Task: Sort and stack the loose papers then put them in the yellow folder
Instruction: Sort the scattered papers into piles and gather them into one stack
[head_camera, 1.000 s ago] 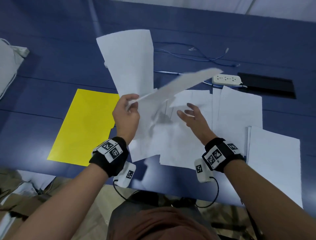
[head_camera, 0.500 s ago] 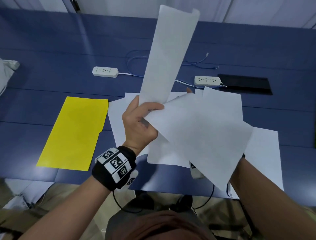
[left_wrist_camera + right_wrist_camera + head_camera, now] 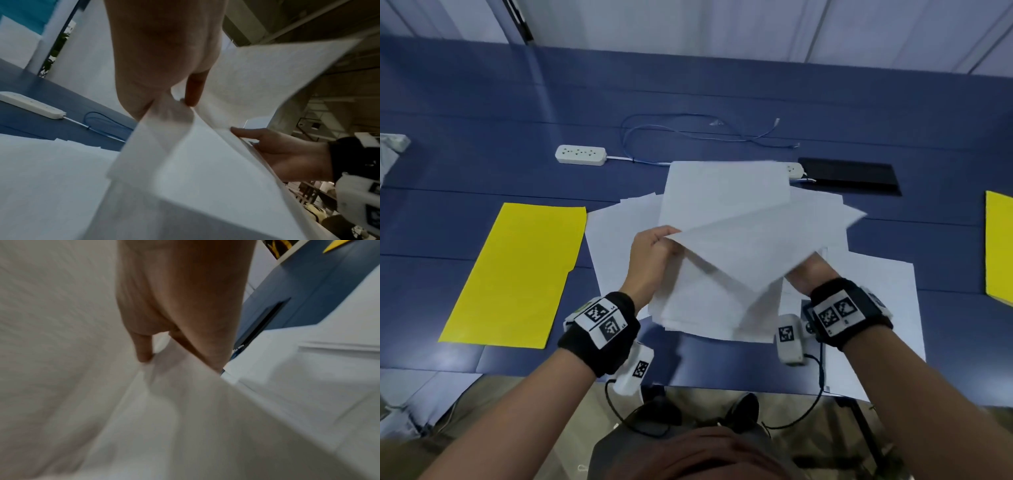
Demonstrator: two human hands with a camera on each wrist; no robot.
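Both hands now hold the white sheets together: left hand pinches a corner, right hand grips underneath; stacking has begun, yellow folder waits.

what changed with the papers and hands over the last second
The left hand had raised one sheet upright; that sheet now tilts back down with the held papers. The right hand, open over the table a second ago, now grips a sheet and brings it against the left hand's bundle. The yellow folder stayed flat and closed on the table.
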